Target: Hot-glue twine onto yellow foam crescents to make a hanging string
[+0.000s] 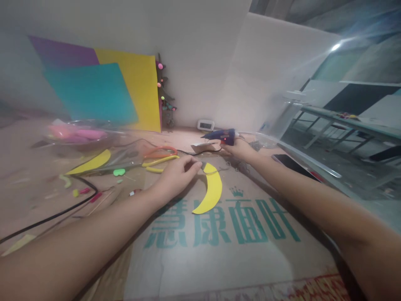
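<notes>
My left hand (183, 172) is pinched at the upper end of a yellow crescent-shaped cutout (214, 190). A small grey bit shows at the fingertips, and a thin thread-like strand crosses the cutout. The crescent's lower tip points left over a printed sheet (219, 263). Farther back, my right hand (239, 149) is closed around a dark blue glue gun (224, 136) with a small red light, its nozzle pointing left. Below the nozzle is a small pale card-like piece (203, 146). Scissors with orange and yellow handles (159, 152) lie behind my left hand.
Another yellow cutout (92, 162), a green piece (119, 172) and a black cable (75, 203) lie at the left. Pink material in clear plastic (78, 133) sits behind them. Coloured sheets (90, 92) lean on the wall. A white digital clock (206, 125) and a phone (294, 166) are also there.
</notes>
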The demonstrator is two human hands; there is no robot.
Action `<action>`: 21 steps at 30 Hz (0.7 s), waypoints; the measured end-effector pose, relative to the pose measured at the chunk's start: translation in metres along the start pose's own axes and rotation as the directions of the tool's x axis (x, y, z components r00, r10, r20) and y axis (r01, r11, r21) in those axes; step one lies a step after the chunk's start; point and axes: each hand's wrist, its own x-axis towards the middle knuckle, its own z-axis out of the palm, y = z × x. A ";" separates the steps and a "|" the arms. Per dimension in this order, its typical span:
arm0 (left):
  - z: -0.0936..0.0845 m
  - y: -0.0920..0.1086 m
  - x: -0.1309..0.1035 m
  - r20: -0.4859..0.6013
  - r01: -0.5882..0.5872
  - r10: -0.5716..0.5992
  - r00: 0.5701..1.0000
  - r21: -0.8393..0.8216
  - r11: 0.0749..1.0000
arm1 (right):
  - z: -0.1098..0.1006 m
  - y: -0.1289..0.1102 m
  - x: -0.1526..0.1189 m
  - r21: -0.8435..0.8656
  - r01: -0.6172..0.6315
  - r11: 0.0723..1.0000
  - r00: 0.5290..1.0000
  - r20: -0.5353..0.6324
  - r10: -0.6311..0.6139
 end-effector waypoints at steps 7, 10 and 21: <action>0.002 -0.004 0.000 -0.004 -0.018 0.018 1.000 0.004 1.000 | -0.027 -0.005 -0.040 0.058 -0.044 0.997 0.999 0.009 0.044; 0.001 -0.004 0.000 -0.005 -0.023 0.023 1.000 -0.001 1.000 | -0.034 -0.011 -0.068 0.170 0.027 0.985 0.999 0.034 -0.033; 0.000 -0.004 0.000 0.008 0.007 -0.007 1.000 -0.017 1.000 | -0.017 -0.018 -0.119 -0.001 -0.178 0.984 0.982 0.065 0.178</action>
